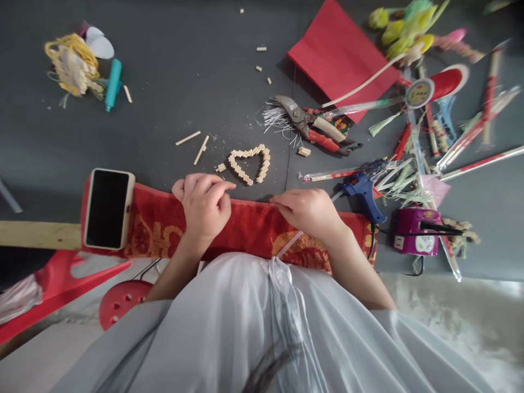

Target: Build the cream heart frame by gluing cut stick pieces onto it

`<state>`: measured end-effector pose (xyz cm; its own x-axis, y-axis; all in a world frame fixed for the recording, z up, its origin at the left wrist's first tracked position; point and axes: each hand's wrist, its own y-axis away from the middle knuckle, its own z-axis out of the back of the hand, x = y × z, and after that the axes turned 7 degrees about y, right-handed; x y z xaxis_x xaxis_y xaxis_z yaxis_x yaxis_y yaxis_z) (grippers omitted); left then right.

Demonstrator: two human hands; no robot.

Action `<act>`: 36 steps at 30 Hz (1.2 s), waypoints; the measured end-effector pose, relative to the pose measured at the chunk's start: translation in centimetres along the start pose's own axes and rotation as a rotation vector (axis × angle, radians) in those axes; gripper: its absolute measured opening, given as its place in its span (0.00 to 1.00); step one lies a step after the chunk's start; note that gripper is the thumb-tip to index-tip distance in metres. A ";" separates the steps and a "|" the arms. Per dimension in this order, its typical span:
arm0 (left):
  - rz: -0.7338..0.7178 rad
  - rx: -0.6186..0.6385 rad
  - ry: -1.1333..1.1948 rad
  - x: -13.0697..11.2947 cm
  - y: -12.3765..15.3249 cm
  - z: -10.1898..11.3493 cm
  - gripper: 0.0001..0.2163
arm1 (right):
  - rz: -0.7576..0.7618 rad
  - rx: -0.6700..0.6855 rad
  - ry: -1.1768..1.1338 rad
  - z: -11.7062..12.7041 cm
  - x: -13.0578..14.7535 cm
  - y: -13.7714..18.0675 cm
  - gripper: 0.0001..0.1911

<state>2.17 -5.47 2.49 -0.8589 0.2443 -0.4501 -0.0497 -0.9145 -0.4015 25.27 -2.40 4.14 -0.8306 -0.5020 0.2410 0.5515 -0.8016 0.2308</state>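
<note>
A heart-shaped outline point(264, 155) of small pale beads or cut straw bits lies flat on the dark grey table, with a gap at its lower point. My left hand point(207, 204) rests at the table edge, just below and left of the heart, its fingers loosely bent and apart; nothing shows in it. On the other side, my right hand point(309, 210) lies below and right of the heart. Its fingers are close together with the thumb against them, and anything between them is hidden. Beside the heart's left side lies a short bundle of straw pieces point(221, 167).
A red patterned cloth point(249, 229) lines the front edge, bearing a phone point(108, 207). Rightward lie pruning shears point(301, 117), a blue glue gun point(362, 194), red paper point(335, 60), a ribbon spool point(446, 82) and a purple power socket point(415, 232). A turquoise lighter-like object point(113, 84) lies far left.
</note>
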 end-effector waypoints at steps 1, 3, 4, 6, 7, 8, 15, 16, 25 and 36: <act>-0.003 0.001 -0.007 0.0 0.1 0.1 0.14 | -0.001 -0.002 0.003 0.0 0.1 0.1 0.16; -0.006 0.003 -0.015 -0.1 0.3 0.2 0.14 | -0.001 -0.005 0.010 0.0 0.3 0.2 0.16; -0.007 0.005 -0.015 -0.1 0.4 0.3 0.14 | 0.000 -0.003 0.015 0.0 0.4 0.3 0.17; -0.005 0.010 -0.012 -0.1 0.6 0.5 0.15 | 0.002 0.006 0.024 0.0 0.7 0.3 0.17; 0.000 0.017 -0.010 -0.1 0.6 0.5 0.15 | 0.002 0.015 0.031 0.0 0.9 0.4 0.17; 0.007 0.022 -0.010 0.0 0.7 0.6 0.15 | 0.000 0.026 0.039 0.1 1.0 0.4 0.17; -0.026 -0.001 -0.014 0.1 1.3 0.9 0.15 | -0.014 0.072 0.062 0.4 1.8 0.7 0.17; -0.036 -0.008 -0.016 0.1 1.4 0.9 0.16 | -0.019 0.075 0.063 0.4 1.9 0.7 0.16; -0.024 0.009 -0.023 0.0 1.9 1.4 0.16 | -0.027 0.083 0.051 0.4 2.4 0.9 0.17; 0.030 0.057 -0.042 -0.2 2.3 2.1 0.15 | -0.006 0.001 0.019 0.0 2.6 0.9 0.16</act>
<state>1.14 -8.27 3.35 -0.8809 0.2041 -0.4271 -0.0516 -0.9383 -0.3419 23.61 -4.45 5.01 -0.8354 -0.5031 0.2213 0.5462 -0.8044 0.2337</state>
